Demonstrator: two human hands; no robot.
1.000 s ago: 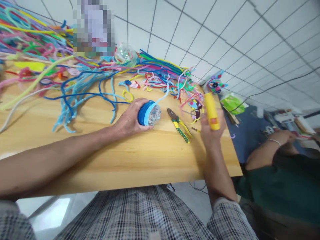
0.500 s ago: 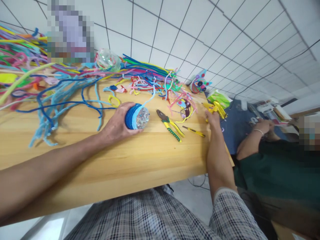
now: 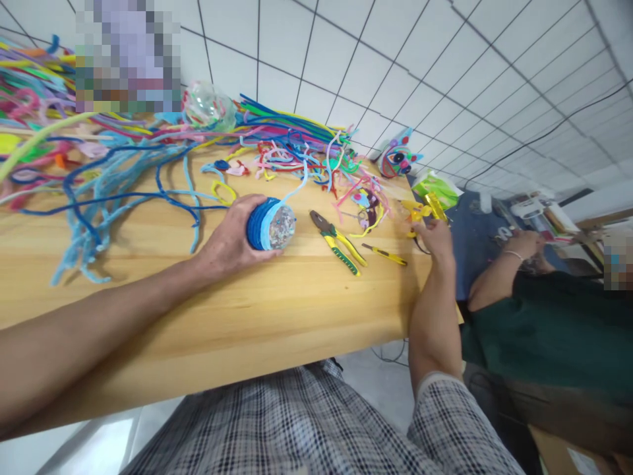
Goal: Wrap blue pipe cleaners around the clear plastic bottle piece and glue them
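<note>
My left hand (image 3: 230, 237) is wrapped round a clear, rounded container (image 3: 283, 227) coiled in dark blue pipe cleaner with a light blue band. Its see-through end, speckled inside, faces right, and a light blue pipe cleaner tail (image 3: 299, 185) sticks up from the band. Over at the table's right end, my right hand (image 3: 435, 239) has its fingers closed at a yellow glue gun (image 3: 417, 212), whose grip is partly hidden. Between the hands lie pliers (image 3: 339, 243) with yellow-green handles and a yellow craft knife (image 3: 384, 254).
Pipe cleaners (image 3: 106, 191) pile up on the left and along the back of the wooden table (image 3: 237, 330). A clear ball (image 3: 208, 105) and a decorated animal head (image 3: 397, 158) stand at the back. A co-worker's hands (image 3: 524, 245) are at the far right.
My right hand has shifted a little to the right at the glue gun, and its wrist has turned. My left hand still holds the wrapped container in nearly the same place.
</note>
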